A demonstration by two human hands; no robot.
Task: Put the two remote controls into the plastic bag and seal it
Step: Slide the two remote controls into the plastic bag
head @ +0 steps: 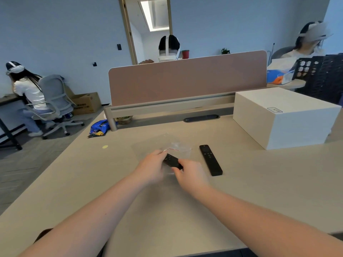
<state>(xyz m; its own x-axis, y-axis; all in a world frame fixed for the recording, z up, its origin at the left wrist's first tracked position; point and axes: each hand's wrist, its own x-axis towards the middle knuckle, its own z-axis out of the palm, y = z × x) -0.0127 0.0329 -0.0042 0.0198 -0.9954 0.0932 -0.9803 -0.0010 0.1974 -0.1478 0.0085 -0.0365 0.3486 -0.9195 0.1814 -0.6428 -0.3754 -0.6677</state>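
Note:
A clear plastic bag (178, 146) with a red strip at its mouth lies on the beige desk (167, 210). My left hand (151, 166) pinches the bag's edge near the red strip. My right hand (191, 175) grips the near end of a black remote control (171, 161), whose far end points at the bag's mouth; whether its tip is inside the bag I cannot tell. A second black remote control (210, 160) lies flat on the desk just right of my hands, untouched.
A large white box (284, 117) stands at the right on the desk. A pink divider screen (187, 78) runs across the back. A small yellow dot (105, 146) marks the desk at the left. Other people sit behind and to the left.

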